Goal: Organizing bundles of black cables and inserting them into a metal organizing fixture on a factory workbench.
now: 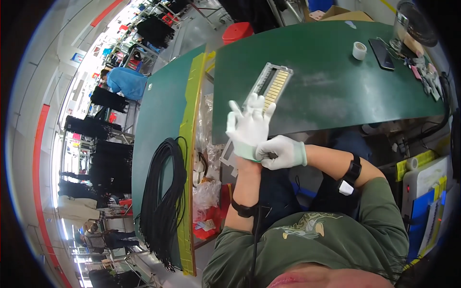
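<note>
Your left hand [250, 126] is wearing a white left glove [249, 134] and is standing raised, its fingers spreading apart, nothing gripped in them. Your right hand [281, 152], also wearing a white glove, is curling its fingers together and is clamping on the cuff [244, 151] of the left glove, at the wrist. The left glove is therefore sitting on the left hand, in front of the near edge of the green table [331, 91]. Just beyond your left fingertips, a clear-sided case [279, 82] is lying at a slant on that table, showing a row of cream strips along one side and a dark band along the other; the left hand is covering its near end, so whether the fingers are touching it you cannot tell from this view.

Farther right on the same table, a white tape roll [359, 51] is resting near a dark phone [382, 54]. To your left, a bundle of black cords [163, 201] is lying looped on a second green table [165, 101], whose side is bearing yellow tape [188, 139]. A red stool [237, 32] is standing past the tables, and a co-worker in blue [127, 82] is bending forward in the background.
</note>
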Action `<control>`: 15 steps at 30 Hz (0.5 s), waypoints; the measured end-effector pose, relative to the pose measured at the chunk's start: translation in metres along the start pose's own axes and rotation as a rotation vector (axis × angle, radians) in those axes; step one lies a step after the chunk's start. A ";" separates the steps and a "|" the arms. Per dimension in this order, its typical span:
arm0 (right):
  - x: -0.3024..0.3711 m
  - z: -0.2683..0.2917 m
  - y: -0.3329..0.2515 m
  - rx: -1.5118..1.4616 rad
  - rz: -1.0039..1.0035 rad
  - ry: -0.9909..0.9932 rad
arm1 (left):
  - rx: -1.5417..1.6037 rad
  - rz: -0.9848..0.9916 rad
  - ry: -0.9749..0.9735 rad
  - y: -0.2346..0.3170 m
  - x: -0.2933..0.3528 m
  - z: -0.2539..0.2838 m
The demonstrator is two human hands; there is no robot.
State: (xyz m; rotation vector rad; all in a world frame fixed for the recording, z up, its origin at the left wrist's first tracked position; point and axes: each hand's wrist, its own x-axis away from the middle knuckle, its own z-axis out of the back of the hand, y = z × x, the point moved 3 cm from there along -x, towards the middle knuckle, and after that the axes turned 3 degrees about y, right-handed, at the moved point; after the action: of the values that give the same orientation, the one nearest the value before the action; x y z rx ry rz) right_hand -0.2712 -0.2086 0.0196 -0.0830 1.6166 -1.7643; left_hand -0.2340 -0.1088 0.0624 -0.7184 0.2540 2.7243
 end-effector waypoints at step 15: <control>0.000 -0.011 -0.007 -0.013 -0.065 -0.016 | 2.233 0.389 0.256 -0.048 0.017 -0.084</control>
State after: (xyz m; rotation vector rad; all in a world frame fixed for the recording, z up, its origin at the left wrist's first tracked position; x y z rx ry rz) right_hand -0.2795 -0.2001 0.0233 -0.1570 1.6300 -1.7976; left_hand -0.1941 -0.0803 -0.0226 -0.1426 2.7236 0.9186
